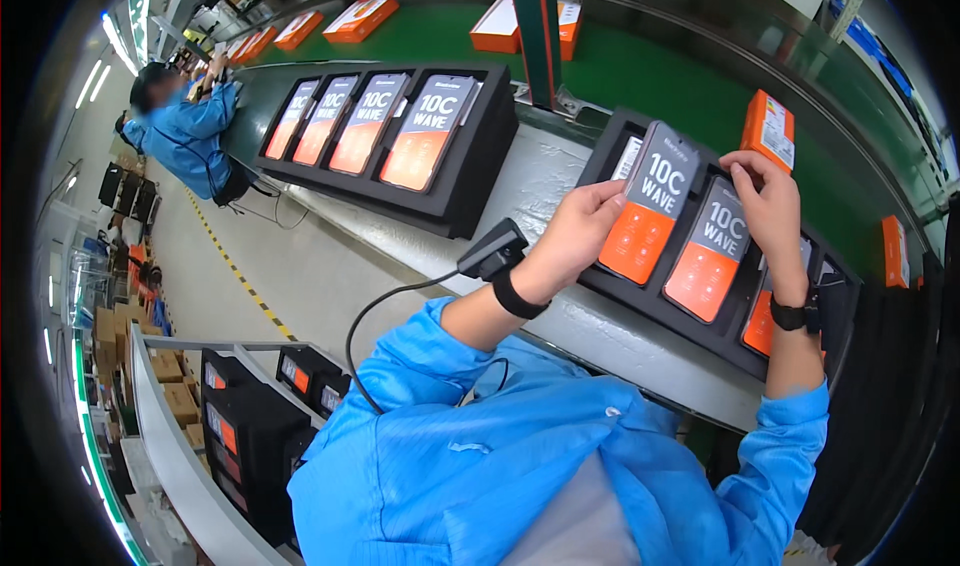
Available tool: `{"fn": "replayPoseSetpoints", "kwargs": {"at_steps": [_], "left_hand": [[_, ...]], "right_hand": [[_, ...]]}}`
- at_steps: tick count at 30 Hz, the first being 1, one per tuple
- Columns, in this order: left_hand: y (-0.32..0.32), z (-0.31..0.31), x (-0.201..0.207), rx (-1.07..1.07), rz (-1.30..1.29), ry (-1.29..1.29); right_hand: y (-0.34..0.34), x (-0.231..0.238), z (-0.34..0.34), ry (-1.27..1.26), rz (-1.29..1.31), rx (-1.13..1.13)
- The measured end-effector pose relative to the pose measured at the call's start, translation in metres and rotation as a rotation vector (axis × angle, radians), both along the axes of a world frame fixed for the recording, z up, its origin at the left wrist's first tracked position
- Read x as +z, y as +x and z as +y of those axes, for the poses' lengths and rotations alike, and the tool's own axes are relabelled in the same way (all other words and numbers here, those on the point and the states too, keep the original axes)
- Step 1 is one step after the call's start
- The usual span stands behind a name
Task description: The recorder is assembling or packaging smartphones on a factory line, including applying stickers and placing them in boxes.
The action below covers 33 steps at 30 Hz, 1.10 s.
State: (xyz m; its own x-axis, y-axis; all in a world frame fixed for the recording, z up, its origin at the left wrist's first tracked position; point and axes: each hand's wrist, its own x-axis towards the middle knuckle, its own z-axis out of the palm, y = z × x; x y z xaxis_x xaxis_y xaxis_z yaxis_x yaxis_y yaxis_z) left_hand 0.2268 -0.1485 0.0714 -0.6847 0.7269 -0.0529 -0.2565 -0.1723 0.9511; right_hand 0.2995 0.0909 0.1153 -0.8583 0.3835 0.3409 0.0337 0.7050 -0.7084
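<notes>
My left hand (575, 231) grips the left edge of a smartphone (650, 204) with a grey and orange film on its face. The phone is lifted a little and tilted over a black foam tray (625, 131). My right hand (768, 206) is closed in a pinch just right of that phone's top, above a second smartphone (708, 251) lying in its slot. Whatever the pinch holds, if anything, is too small to make out. Farther right, another smartphone (757, 324) is partly covered by my right wrist. A white label shows beside the lifted phone.
To the left, another black foam tray (470, 166) holds several smartphones. Orange boxes (768, 131) sit along the green conveyor (640, 71) behind a dark upright post (535, 36). A cable runs from my left wrist device. Black trays fill a rack (165, 436) at lower left; a co-worker (190, 131) stands beyond.
</notes>
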Motion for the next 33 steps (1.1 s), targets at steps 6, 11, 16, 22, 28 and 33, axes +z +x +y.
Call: {"fn": "replayPoseSetpoints", "kwargs": {"at_steps": [6,11,16,22,28,33], "left_hand": [[0.005,-0.018,0.0,0.251,-0.166,0.421],[-0.002,-0.024,-0.005,0.325,-0.212,0.502],[-0.006,-0.024,-0.02,0.302,-0.226,0.5],[-0.004,-0.022,-0.013,0.205,-0.268,0.572],[-0.004,-0.021,-0.02,0.134,-0.282,0.582],[0.001,-0.022,-0.014,0.166,-0.309,0.537]], "right_hand": [[-0.014,0.002,-0.025,0.362,-0.056,0.172],[-0.039,-0.013,-0.063,0.753,-0.219,0.154],[-0.049,-0.011,-0.066,0.741,-0.202,0.198],[-0.042,-0.008,-0.062,0.356,-0.374,0.259],[-0.029,0.002,-0.05,0.18,-0.266,0.382],[-0.008,0.006,-0.006,-0.253,-0.232,0.27]]}}
